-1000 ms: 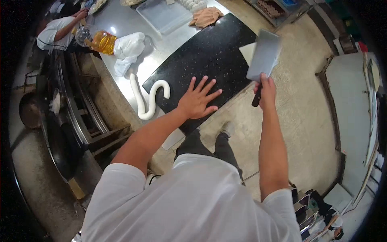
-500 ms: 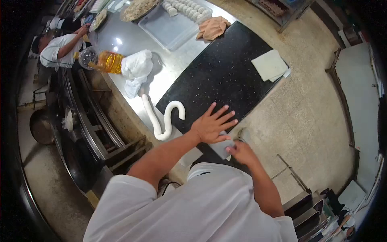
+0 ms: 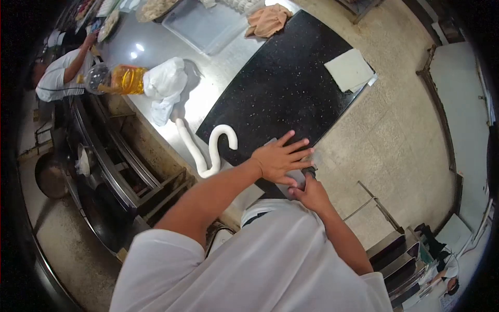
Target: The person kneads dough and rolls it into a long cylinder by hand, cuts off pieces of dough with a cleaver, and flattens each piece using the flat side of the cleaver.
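Note:
My left hand lies flat with fingers spread over the grey blade of a cleaver, close to the near edge of the black board. The cleaver's dark handle is gripped by my right hand, fingers wrapped round it. Whatever is under the blade is hidden. To the left, a white dough rope curves in a hook, partly on the board and partly on the steel table.
A white cloth bundle lies beside an oil bottle. Farther back are a plastic tray and a brown cloth. A folded pale cloth is at the board's right edge. A co-worker stands far left.
The blade has come farther under my left hand, its tip now showing beyond the wrist. My right hand has turned and moved slightly. The view has shifted, moving the table items left and up.

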Demonstrator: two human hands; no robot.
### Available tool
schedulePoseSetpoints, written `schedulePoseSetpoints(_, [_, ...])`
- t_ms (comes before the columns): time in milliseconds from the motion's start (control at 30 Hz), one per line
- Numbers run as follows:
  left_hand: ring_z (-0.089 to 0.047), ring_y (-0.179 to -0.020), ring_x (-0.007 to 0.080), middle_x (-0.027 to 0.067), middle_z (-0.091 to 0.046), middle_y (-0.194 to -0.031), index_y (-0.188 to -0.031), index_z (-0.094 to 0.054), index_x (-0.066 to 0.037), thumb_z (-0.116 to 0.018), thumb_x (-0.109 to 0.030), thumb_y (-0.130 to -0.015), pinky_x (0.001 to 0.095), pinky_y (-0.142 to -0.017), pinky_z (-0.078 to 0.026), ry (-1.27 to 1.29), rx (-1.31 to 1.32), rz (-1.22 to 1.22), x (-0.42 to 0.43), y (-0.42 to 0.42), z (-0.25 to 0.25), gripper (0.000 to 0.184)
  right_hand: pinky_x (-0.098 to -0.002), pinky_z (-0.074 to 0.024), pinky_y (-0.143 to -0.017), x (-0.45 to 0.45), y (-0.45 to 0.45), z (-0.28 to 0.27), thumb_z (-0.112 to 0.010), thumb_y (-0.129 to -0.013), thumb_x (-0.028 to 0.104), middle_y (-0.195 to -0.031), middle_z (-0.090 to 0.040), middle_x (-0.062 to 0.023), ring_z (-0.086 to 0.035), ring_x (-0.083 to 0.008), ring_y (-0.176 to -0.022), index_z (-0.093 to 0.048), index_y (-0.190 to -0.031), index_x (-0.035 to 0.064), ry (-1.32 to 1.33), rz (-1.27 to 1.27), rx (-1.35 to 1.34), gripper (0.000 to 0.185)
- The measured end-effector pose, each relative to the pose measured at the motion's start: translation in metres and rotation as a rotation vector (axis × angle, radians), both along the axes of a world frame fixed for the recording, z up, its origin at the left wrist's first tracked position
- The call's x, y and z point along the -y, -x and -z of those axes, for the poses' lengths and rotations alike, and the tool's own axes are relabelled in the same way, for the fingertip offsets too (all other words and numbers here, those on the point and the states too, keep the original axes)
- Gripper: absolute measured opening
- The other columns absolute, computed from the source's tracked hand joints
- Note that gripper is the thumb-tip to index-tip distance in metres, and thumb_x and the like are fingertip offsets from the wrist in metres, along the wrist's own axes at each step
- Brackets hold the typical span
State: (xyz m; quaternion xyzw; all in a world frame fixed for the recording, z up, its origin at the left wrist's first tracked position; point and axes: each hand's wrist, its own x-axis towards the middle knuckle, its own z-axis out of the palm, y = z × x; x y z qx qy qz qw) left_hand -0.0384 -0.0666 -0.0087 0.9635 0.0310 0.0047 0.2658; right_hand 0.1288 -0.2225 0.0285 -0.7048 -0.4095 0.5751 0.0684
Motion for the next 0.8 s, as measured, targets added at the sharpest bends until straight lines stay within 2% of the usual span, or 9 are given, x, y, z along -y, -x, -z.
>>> schedulePoseSetpoints(133, [-0.025, -0.153, 0.0315, 0.0093, -0.038, -0.161, -0.151, -0.047, -0.023, -0.047, -0.071, -0.092, 0.0594, -0.124, -0.005, -0.189, -0.023, -0.055, -0.051, -0.022, -0.003, 0.076, -0.0491, -0.0541, -0.087, -0.052, -0.021, 0.002, -0.08, -0.081, 0.04, -0.105, -0.07, -0.0304, -0.069, -0.0455, -0.101, -0.057, -0.122, -0.0065, -0.027, 0.004, 0.088, 0.066])
schedulePoseSetpoints(200, [-0.025, -0.153, 0.0329, 0.01, -0.038, -0.161, -0.152, -0.046, -0.023, -0.047, -0.071, -0.092, 0.0597, -0.124, -0.005, -0.2, -0.003, -0.095, -0.075, -0.032, -0.002, 0.077, -0.0495, -0.0543, -0.086, -0.088, -0.034, -0.009, -0.08, -0.081, 0.041, -0.102, -0.07, -0.0298, -0.069, -0.0451, -0.099, -0.058, -0.121, -0.0054, 0.037, -0.132, 0.15, 0.065])
schedulePoseSetpoints(300, [-0.024, -0.153, 0.034, 0.0105, -0.037, -0.161, -0.153, -0.044, -0.024, -0.048, -0.071, -0.091, 0.0603, -0.124, -0.006, -0.179, 0.009, -0.102, -0.064, -0.029, -0.003, 0.078, -0.0494, -0.0544, -0.086, -0.065, -0.023, 0.0, -0.08, -0.08, 0.041, -0.1, -0.071, -0.0297, -0.07, -0.0442, -0.098, -0.057, -0.121, -0.005, -0.13, -0.064, 0.192, 0.066])
schedulePoseSetpoints(433, [-0.026, -0.152, 0.0326, 0.0097, -0.039, -0.16, -0.151, -0.047, -0.023, -0.047, -0.071, -0.092, 0.0604, -0.124, -0.009, -0.082, -0.047, 0.015, 0.008, -0.011, -0.007, 0.076, -0.0498, -0.0544, -0.085, 0.007, -0.006, -0.003, -0.082, -0.078, 0.041, -0.1, -0.071, -0.0298, -0.07, -0.0437, -0.097, -0.056, -0.122, -0.0057, -0.009, -0.031, -0.027, 0.07])
schedulePoseSetpoints(467, [-0.027, -0.152, 0.0324, 0.0096, -0.04, -0.159, -0.15, -0.048, -0.022, -0.046, -0.071, -0.092, 0.0601, -0.124, -0.009, -0.081, -0.068, 0.109, 0.005, -0.015, -0.002, 0.076, -0.0499, -0.0546, -0.085, 0.006, -0.003, -0.002, -0.083, -0.077, 0.041, -0.099, -0.071, -0.0294, -0.07, -0.0435, -0.097, -0.055, -0.122, -0.0057, -0.011, -0.01, 0.059, 0.071])
schedulePoseSetpoints(533, [-0.029, -0.151, 0.0325, 0.0099, -0.042, -0.158, -0.149, -0.05, -0.022, -0.046, -0.071, -0.092, 0.0591, -0.124, -0.01, -0.085, -0.023, 0.082, -0.017, -0.023, -0.004, 0.075, -0.05, -0.0548, -0.085, -0.004, -0.002, -0.007, -0.084, -0.077, 0.041, -0.099, -0.071, -0.0291, -0.07, -0.0434, -0.097, -0.054, -0.123, -0.0058, 0.03, 0.027, 0.138, 0.072])
schedulePoseSetpoints(600, [-0.029, -0.151, 0.0325, 0.0104, -0.042, -0.158, -0.149, -0.05, -0.022, -0.047, -0.072, -0.091, 0.059, -0.124, -0.011, -0.209, -0.022, -0.002, -0.048, -0.037, -0.004, 0.076, -0.0509, -0.055, -0.084, -0.043, -0.02, -0.018, -0.084, -0.076, 0.041, -0.099, -0.071, -0.0285, -0.07, -0.044, -0.098, -0.054, -0.121, -0.0049, -0.032, -0.086, 0.254, 0.071])
schedulePoseSetpoints(700, [-0.027, -0.152, 0.034, 0.0111, -0.04, -0.159, -0.149, -0.05, -0.02, -0.048, -0.071, -0.091, 0.0603, -0.123, -0.011, -0.219, -0.002, -0.124, -0.085, -0.046, -0.005, 0.077, -0.0514, -0.0552, -0.082, -0.088, -0.037, -0.012, -0.084, -0.076, 0.041, -0.1, -0.07, -0.0286, -0.069, -0.0443, -0.097, -0.053, -0.119, -0.0042, -0.071, -0.167, 0.269, 0.07])
schedulePoseSetpoints(800, [-0.026, -0.152, 0.0349, 0.0117, -0.039, -0.16, -0.149, -0.05, -0.02, -0.048, -0.071, -0.091, 0.0618, -0.123, -0.009, -0.177, 0.048, -0.095, -0.071, -0.04, 0.001, 0.078, -0.0523, -0.0548, -0.082, -0.06, -0.023, -0.016, -0.083, -0.077, 0.041, -0.101, -0.07, -0.0287, -0.069, -0.0451, -0.097, -0.053, -0.118, -0.0043, -0.135, -0.083, 0.25, 0.068])
